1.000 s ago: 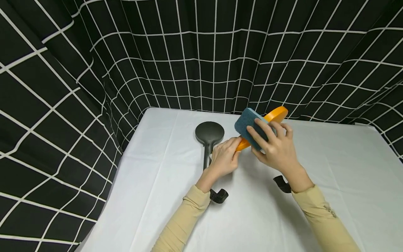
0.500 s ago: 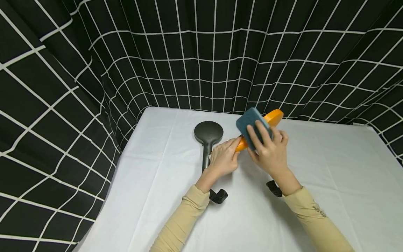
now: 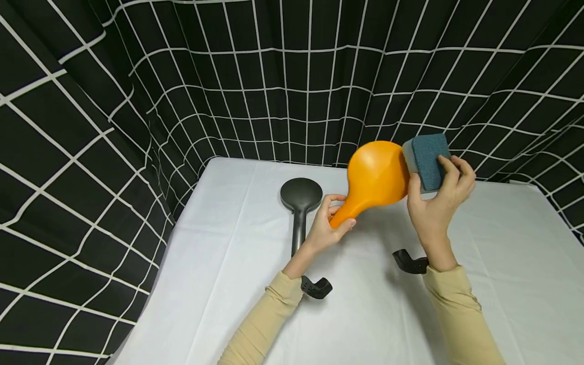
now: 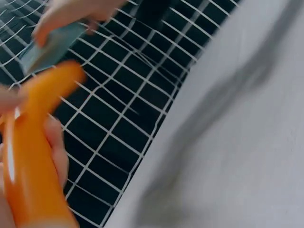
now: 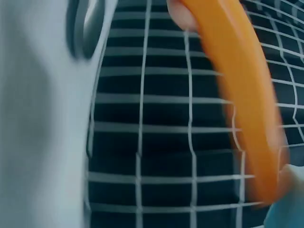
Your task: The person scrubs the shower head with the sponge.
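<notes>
My left hand (image 3: 325, 225) grips the handle of an orange spoon-shaped utensil (image 3: 377, 172) with a wide round head. It is held up above the table, tilted, with its head toward the upper right. In my right hand (image 3: 435, 205) is a thick blue sponge (image 3: 429, 159), pinched between thumb and fingers, a darker face on one side and a paler one on the other. The sponge sits at the head's right edge; whether they touch I cannot tell. In the left wrist view the orange utensil (image 4: 31, 166) is blurred, with the sponge (image 4: 52, 47) beyond it.
A dark grey utensil (image 3: 301, 194) with a round head and long handle lies on the white-covered table (image 3: 237, 284) to the left, partly behind my left hand. Black curtains (image 3: 255, 91) with white grid lines surround the back and sides. Black wrist mounts (image 3: 316, 288) project from both wrists.
The orange utensil has turned so its broad face shows, where before it was nearly edge-on. My right hand has moved the sponge from across it to its right edge.
</notes>
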`<action>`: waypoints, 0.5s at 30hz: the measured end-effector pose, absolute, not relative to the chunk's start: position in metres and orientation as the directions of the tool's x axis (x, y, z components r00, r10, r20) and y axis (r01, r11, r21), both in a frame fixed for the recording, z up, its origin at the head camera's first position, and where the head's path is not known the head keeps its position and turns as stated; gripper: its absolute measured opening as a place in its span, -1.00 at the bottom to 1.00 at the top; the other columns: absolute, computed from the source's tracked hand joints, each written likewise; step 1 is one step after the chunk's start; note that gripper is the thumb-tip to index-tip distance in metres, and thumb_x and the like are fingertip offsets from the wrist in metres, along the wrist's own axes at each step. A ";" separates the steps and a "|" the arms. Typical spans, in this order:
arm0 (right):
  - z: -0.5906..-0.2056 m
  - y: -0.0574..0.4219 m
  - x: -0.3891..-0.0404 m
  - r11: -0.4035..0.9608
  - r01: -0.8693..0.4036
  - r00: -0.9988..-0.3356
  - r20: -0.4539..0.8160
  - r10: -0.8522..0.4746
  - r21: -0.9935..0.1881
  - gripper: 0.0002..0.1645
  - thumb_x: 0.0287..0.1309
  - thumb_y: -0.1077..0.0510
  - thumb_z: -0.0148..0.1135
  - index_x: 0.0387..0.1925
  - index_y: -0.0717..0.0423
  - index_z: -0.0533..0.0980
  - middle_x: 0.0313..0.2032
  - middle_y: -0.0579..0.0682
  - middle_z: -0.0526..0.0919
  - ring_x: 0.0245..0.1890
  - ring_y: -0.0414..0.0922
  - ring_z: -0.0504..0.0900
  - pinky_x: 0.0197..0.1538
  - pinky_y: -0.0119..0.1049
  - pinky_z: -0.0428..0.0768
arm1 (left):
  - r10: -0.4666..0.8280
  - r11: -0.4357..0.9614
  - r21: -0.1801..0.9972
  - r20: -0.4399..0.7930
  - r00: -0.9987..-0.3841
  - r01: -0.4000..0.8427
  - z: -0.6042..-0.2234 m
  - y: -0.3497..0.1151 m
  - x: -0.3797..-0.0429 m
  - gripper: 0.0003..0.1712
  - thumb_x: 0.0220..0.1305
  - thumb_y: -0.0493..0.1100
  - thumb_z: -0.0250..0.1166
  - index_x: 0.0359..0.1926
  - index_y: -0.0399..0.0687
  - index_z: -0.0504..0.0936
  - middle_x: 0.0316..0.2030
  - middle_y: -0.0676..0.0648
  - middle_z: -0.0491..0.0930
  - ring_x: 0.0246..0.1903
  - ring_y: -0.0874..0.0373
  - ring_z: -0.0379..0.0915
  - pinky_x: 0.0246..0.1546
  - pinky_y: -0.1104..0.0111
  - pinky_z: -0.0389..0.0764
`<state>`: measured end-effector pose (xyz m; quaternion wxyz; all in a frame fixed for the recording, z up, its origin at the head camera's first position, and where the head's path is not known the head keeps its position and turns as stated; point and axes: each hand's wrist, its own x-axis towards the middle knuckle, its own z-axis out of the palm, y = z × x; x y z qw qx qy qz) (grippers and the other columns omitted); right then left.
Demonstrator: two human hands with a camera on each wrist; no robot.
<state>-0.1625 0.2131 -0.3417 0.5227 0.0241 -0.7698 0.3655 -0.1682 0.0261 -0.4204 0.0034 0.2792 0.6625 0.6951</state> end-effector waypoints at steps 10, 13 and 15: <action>-0.353 0.183 -0.148 0.219 -0.704 -0.558 0.716 0.419 -0.676 -0.52 0.05 0.30 0.21 -0.02 0.43 0.30 0.04 0.10 0.31 -0.01 -0.02 0.35 -0.04 -0.35 0.31 | 0.428 -0.404 0.908 0.296 -0.854 0.112 -0.428 0.029 -0.170 -0.45 0.09 -0.55 0.21 0.03 -0.26 0.17 -0.36 -0.10 0.51 -0.65 0.12 0.41 -0.65 0.44 0.47; -0.360 0.173 -0.150 0.313 -0.773 -0.444 0.823 0.353 -0.551 -0.46 -0.02 0.16 0.34 -0.14 0.48 0.34 0.05 0.20 0.31 0.05 0.09 0.29 0.02 -0.28 0.28 | 0.429 -0.481 0.876 0.272 -0.862 0.036 -0.428 0.030 -0.172 -0.57 0.17 -0.54 0.13 0.03 -0.28 0.26 -0.31 -0.11 0.53 -0.49 0.14 0.54 -0.53 0.42 0.55; -0.366 0.166 -0.150 0.413 -0.789 -0.373 0.889 0.267 -0.455 -0.41 -0.03 0.04 0.37 -0.19 0.45 0.37 0.02 0.30 0.31 0.05 0.14 0.27 0.03 -0.23 0.26 | 0.433 -0.497 0.868 0.263 -0.862 0.015 -0.429 0.031 -0.172 -0.63 0.21 -0.50 0.10 0.05 -0.37 0.30 -0.26 -0.08 0.52 -0.38 0.18 0.55 -0.42 0.41 0.58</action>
